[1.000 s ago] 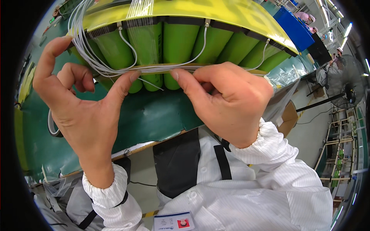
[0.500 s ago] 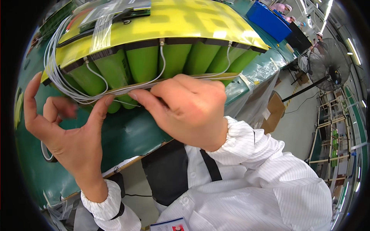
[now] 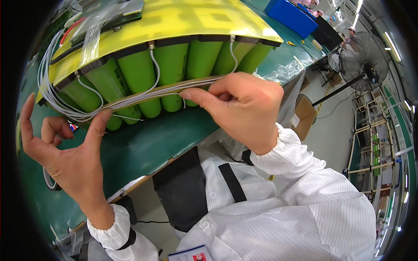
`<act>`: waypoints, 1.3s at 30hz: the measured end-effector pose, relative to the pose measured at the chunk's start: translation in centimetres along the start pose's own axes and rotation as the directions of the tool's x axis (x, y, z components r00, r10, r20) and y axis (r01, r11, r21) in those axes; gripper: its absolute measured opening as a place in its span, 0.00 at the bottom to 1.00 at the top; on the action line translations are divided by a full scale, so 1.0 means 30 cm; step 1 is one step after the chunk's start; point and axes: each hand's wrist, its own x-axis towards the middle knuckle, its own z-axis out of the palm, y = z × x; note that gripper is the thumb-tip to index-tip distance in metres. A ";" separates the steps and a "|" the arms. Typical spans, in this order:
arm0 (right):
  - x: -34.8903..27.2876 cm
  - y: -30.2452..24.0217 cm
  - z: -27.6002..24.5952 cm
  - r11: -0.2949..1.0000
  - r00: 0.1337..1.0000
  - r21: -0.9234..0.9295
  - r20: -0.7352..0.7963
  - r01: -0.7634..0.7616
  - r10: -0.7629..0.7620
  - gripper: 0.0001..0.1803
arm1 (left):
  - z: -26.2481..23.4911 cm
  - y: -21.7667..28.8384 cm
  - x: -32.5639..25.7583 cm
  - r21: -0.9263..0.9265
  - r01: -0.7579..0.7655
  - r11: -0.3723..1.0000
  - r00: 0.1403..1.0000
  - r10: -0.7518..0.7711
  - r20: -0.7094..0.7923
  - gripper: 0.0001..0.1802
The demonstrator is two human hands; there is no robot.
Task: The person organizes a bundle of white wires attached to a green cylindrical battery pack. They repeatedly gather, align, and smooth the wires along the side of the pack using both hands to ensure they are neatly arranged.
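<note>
A battery pack of green cylindrical cells [image 3: 137,76] lies on its side beneath a yellow sheet [image 3: 187,21]. Along the cells' near side runs a narrow tan strip [image 3: 191,81], with a bundle of thin white wires [image 3: 143,96] laid along it. My right hand [image 3: 248,108] pinches the wires between thumb and fingers near the pack's right part. At the left, my left hand [image 3: 72,158] rests its thumb tip against the bundle, its other fingers raised and apart. Short loose wire ends hang below the strip between my hands.
The pack stands on a green-topped bench [image 3: 148,141]; a roll of tape [image 3: 50,179] lies by my left wrist. Beyond are a blue bin [image 3: 291,16], a standing fan [image 3: 363,63] and a cardboard box [image 3: 303,115]. Other people work far off at the upper right.
My right hand has slid rightward along the wire bundle, away from my left hand. The left thumb stays on the wires. The whole view has shifted slightly.
</note>
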 end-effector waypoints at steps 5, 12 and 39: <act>-0.004 -0.004 -0.034 0.998 0.998 -0.009 -0.011 0.054 -0.054 0.17 | -0.005 -0.004 -0.005 0.019 0.037 0.999 0.999 -0.038 0.017 0.54; -0.043 -0.036 0.014 0.998 0.998 0.049 -0.042 -0.049 0.051 0.16 | 0.002 -0.023 -0.003 0.029 0.057 0.998 0.998 -0.057 0.005 0.54; -0.030 0.044 0.105 0.938 0.916 -0.020 -0.205 0.347 -0.344 0.06 | 0.007 -0.030 -0.002 -0.089 0.195 0.977 0.981 -0.193 0.022 0.57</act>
